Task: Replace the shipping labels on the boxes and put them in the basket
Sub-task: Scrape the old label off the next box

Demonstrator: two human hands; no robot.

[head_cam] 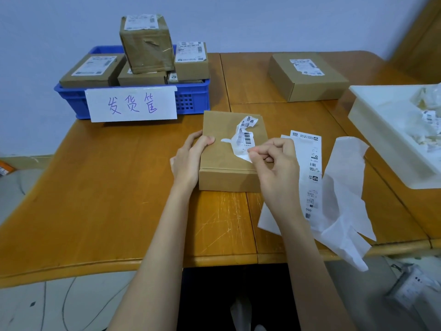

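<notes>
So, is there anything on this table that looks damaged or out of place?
Yes. The old label on the near box is torn and crumpled, half peeled, pinched by the right hand. The tall box sits tilted on top of the boxes in the blue basket. The far box's label has ragged edges.

A white rectangular plastic tray sits at the right edge of the orange-brown wooden table, holding crumpled white paper scraps. Behind the table's far edge rises a pale blue wall. Thin dark cables trail over the grey floor below the near left corner.
</notes>
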